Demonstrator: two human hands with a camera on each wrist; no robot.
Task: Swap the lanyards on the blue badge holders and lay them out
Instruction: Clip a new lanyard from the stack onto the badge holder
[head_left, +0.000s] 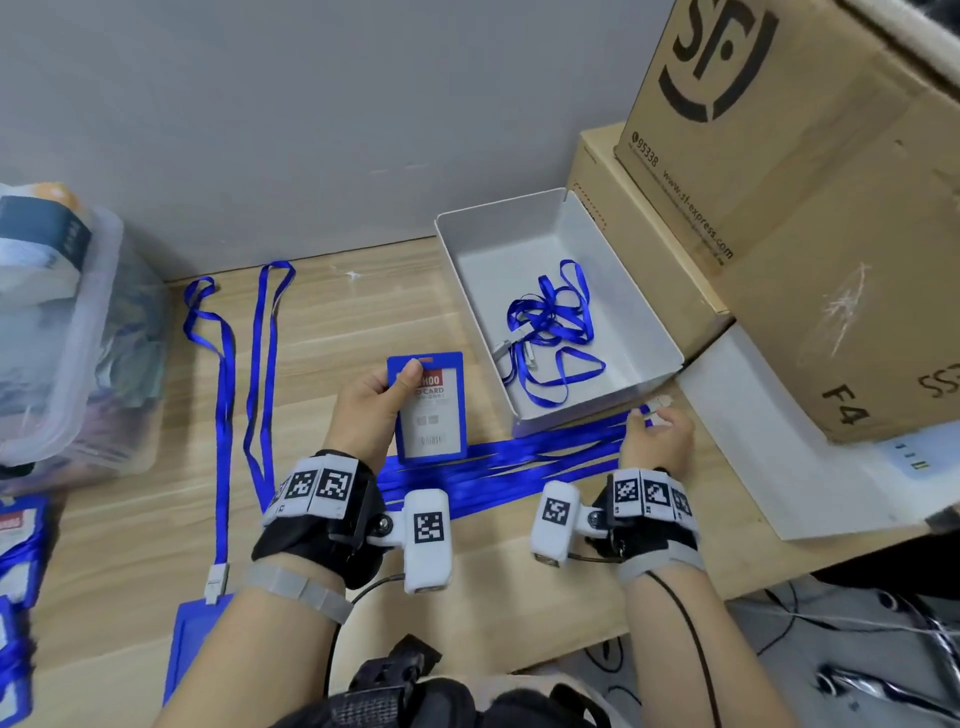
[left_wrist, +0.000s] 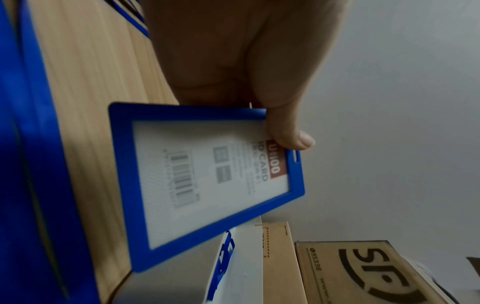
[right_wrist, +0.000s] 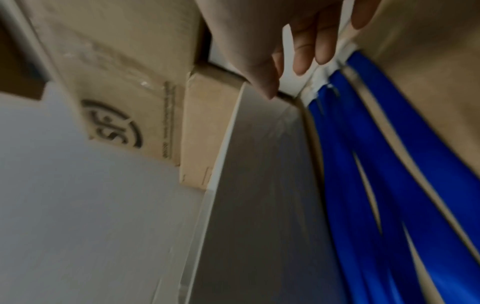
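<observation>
Holding a blue badge holder (head_left: 429, 408) by its upper left corner, thumb on the face, the left hand (head_left: 370, 410) keeps it tilted above the wooden table (head_left: 363, 312); the holder's slot carries no lanyard. The right hand (head_left: 657, 434) reaches to the clip ends of a bundle of blue lanyards (head_left: 498, 467) stretched flat across the table beside the white tray (head_left: 524, 244). Its fingers hang loosely over the white clips in the right wrist view, and whether one is pinched cannot be told. In the tray lies a tangle of loose lanyards (head_left: 550, 322), apparently the removed ones. At left, one badge with lanyard (head_left: 223, 415) lies laid out lengthwise, a second strap beside it. More blue holders (head_left: 15, 571) wait at the table's left edge. By this showing the task is early: one set done, one holder awaiting its new strap, several left.
</observation>
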